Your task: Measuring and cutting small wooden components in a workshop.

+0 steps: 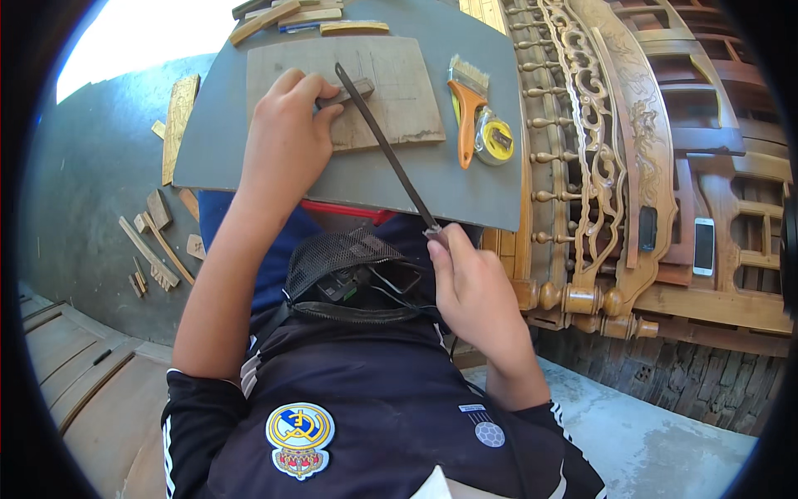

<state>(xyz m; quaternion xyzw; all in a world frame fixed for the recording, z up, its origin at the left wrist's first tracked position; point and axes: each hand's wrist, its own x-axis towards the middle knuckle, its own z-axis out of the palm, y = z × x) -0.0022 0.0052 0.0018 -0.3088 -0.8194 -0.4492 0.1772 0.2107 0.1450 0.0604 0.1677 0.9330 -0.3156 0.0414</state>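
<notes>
My left hand [291,133] is closed on a small block of wood [357,91], pinching it above a flat wooden board [399,112]. In my right hand [478,291], closed round its handle end, is a long, thin, dark file [391,150]. The file slants up and to the left, and its tip crosses the small block close to my left fingers. Whether the file touches the block, I cannot tell. Under the board is a grey tabletop [212,150].
A brush with an orange handle [468,116] and a yellow tape roll [497,141] lie right of the board. Wood strips [287,17] and a blue pen [299,27] are at the far edge. Carved wooden panels [598,133] stand right, with a phone [704,246]. Offcuts [150,254] lie left.
</notes>
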